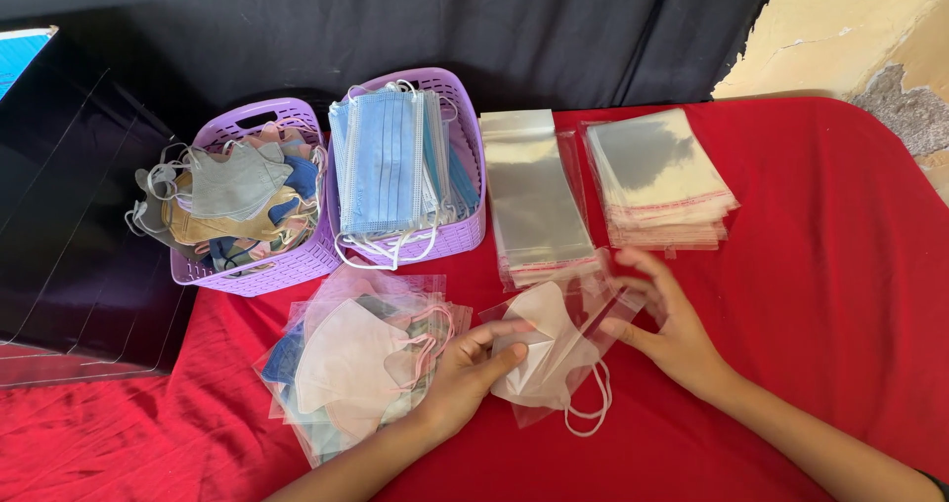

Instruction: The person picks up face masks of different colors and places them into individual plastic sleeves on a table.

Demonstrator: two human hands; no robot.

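Soft red cloth (811, 265) covers the table, wrinkled at the left, with black fabric hung behind. The white mask (539, 349) is a folded, beak-shaped piece of thin fabric with a white ear loop trailing off its lower edge. It lies near the front middle of the table, partly inside a glossy clear bag (593, 309) whose open end points toward the right hand.

The left hand (465, 374) presses down on the mask, fingers close together, thumb tip on the white fabric. The right hand (667, 329) has its fingers spread and slightly curled, thumb and fingertips at the bag's open edge; whether they actually pinch the film, cannot tell.

Just left of the left hand sits a loose pile of bagged masks (356, 364), white and blue in crinkly film. Behind, two lilac plastic baskets with slotted walls: the left basket (297, 255) holds mixed folded masks in grey, tan and blue; the right basket (470, 230) holds flat pleated blue masks. Two stacks of empty clear bags follow: a long narrow stack (534, 196) just behind the mask, a wider stack (657, 176) further right. A dark glossy box (79, 225) stands far left.
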